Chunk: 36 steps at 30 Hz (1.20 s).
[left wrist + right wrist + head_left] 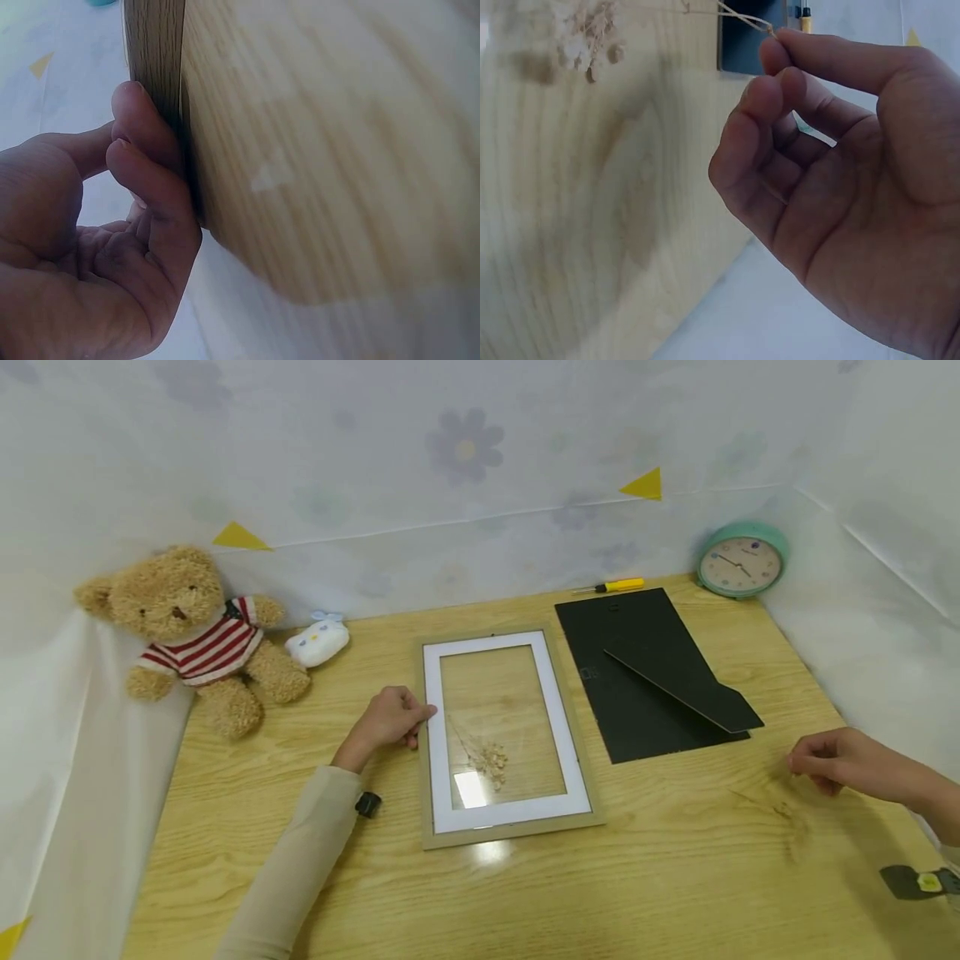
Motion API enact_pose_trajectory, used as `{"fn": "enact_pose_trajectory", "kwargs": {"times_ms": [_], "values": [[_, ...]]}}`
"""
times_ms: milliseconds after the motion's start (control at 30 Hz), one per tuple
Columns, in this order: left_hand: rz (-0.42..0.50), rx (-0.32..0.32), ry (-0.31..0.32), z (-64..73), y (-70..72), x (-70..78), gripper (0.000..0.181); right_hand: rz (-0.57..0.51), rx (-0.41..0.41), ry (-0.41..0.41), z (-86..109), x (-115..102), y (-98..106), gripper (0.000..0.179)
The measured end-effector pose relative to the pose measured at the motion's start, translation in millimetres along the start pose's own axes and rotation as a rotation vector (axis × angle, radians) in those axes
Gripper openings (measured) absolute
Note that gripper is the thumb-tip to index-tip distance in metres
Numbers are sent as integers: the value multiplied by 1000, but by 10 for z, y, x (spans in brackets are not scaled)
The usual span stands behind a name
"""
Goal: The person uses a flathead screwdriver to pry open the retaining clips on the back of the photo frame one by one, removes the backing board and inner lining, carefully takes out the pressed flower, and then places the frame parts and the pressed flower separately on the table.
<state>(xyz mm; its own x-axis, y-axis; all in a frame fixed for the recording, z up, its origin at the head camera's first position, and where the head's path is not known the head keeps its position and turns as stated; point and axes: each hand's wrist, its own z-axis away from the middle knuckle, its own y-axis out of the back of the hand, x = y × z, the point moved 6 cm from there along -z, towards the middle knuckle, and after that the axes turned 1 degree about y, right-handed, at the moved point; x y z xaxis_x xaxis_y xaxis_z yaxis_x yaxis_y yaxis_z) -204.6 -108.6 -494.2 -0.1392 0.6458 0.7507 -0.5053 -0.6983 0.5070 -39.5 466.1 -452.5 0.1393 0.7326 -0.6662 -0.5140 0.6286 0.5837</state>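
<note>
A wooden picture frame (pixel 513 833) with a white mat (pixel 432 777) lies flat on the table, a dried flower sprig (pixel 491 762) inside its opening. My left hand (pixel 388 718) holds the frame's left edge, thumb on top; the left wrist view shows curled fingers (pixel 154 176) against the wooden side. Over at the right, my right hand (pixel 855 767) is raised above the table. Its thumb and fingertip pinch thin stems of another dried flower sprig (pixel 589 34), whose head hangs away from the hand in the right wrist view.
Right of the frame lies a black backboard (pixel 630 727) with its stand leg (pixel 682 689) partly raised. A yellow-handled screwdriver (pixel 622 585) and a green clock (pixel 742 560) are behind. At left sit a teddy bear (pixel 202 643) and a small white plush (pixel 318 642).
</note>
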Motion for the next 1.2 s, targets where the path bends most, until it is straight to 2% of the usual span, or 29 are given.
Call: {"fn": "enact_pose_trajectory", "kwargs": {"times_ms": [100, 200, 400, 533, 667, 867, 1200], "values": [[4, 2, -2, -4, 2, -11, 28, -25, -25, 89, -45, -33, -97, 27], [7, 2, -9, -8, 0, -20, 28, -38, -47, 130, -118, -61, -212, 28], [11, -2, -13, -37, -24, -53, 29, -84, -86, 168, -237, -104, -391, 30], [-3, 5, -21, -39, -21, -59, 29, -61, -76, 184, -275, -120, -439, 31], [-2, 11, -24, -29, -8, -52, 29, -6, -30, 175, -299, -132, -437, 30], [5, 8, -27, -18, 2, -40, 29, 30, 13, 117, -311, -138, -437, 25], [7, 9, -29, -33, 0, -23, 28, 82, 56, 49, -266, -186, -430, 34]]}}
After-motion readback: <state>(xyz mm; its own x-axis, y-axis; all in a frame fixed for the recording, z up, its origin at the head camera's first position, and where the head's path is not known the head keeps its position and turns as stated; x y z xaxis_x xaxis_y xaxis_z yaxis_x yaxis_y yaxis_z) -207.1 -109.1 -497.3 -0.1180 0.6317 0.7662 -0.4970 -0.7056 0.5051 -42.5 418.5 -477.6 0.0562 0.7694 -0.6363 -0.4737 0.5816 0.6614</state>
